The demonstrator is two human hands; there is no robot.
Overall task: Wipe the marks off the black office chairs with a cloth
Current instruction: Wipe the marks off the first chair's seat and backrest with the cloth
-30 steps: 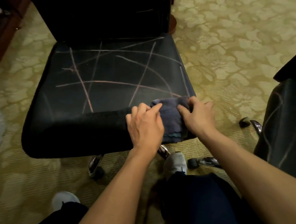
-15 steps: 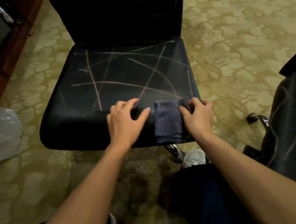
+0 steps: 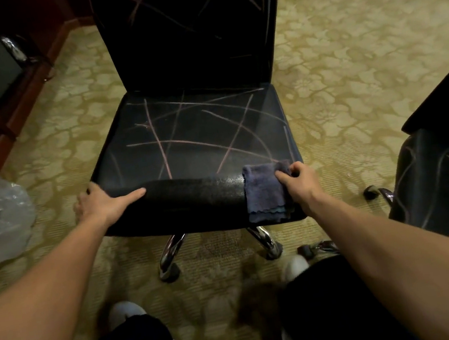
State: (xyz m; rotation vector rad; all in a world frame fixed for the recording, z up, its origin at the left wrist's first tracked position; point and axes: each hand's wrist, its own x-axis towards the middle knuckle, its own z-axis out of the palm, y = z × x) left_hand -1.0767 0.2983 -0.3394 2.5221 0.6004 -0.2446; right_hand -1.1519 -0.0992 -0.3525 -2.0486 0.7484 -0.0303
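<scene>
- the cloth (image 3: 264, 193) is a dark blue folded rag draped over the front right edge of the chair seat (image 3: 199, 144), directly under the right hand (image 3: 297, 185).
- the right hand's grip is curled, thumb and fingers pinching the cloth's upper right corner against the seat edge.
- the left hand (image 3: 103, 202) lies mostly flat on the front left corner of the seat, well apart from the cloth, index finger stretched along the edge toward the other hand; its grip is spread and pinches nothing.
- the cloth looks soft, light and limp, so it would likely bunch under a loose hold; a flat palm on the folded pad seems better than a corner pinch for scrubbing.
- the seat looks smooth and slick, and the chair stands on wheels (image 3: 172, 273), so it may roll away under pressure; the bracing left hand seems sensible.
- pale crossing marks (image 3: 162, 150) cover the seat beyond both hands and the backrest (image 3: 187, 29) above; nothing looks wiped yet.
- since half a second ago the left hand has slid from just beside the cloth out to the far left corner, while the right hand stays on the cloth.
- a second marked chair (image 3: 446, 180) sits to the right of the right hand.
</scene>
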